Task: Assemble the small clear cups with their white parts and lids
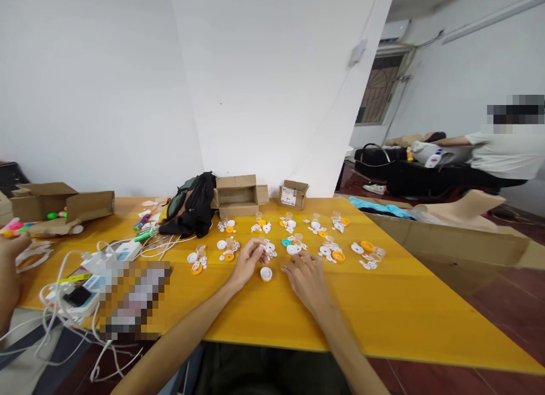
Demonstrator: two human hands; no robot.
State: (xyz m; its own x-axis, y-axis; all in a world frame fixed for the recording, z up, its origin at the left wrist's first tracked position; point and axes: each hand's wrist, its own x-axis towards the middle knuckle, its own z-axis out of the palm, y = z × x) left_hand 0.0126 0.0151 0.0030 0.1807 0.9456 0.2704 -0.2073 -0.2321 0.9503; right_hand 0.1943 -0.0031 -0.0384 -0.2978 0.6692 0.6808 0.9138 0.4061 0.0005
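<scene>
In the head view, the left hand narrows its fingers by white pieces; I cannot tell if any is held. A white cap sits at that hand's four o'clock. The right hand spreads wide over the table.

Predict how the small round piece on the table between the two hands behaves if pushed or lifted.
The round piece is probably light, being small and apparently plastic. It looks squat, so a push would likely slide it rather than tip it. Its round outline suggests it could roll if knocked onto its side.
</scene>
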